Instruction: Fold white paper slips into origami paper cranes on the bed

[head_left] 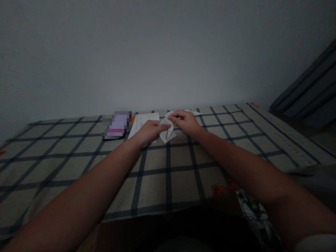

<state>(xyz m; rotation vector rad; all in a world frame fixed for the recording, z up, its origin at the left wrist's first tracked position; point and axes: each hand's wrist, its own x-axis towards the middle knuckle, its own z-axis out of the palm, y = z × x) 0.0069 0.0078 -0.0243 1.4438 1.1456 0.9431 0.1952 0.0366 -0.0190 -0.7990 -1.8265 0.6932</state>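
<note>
Between my two hands is a folded piece of white paper (168, 134) with dark lines on it. My left hand (151, 132) grips its left side, thumb laid over the top. The fingers of my right hand (187, 122) pinch the paper's upper right part. A white printed sheet (144, 120) lies flat on the cloth behind and left of my left hand, which partly covers it. Another white paper piece (195, 113) shows just behind my right hand.
A phone (117, 125) with a blurred lilac screen lies left of the printed sheet. A checked cloth (154, 189) covers the table. The plain wall (168, 56) rises at the table's back edge, and a dark curtain (312, 82) hangs at the right.
</note>
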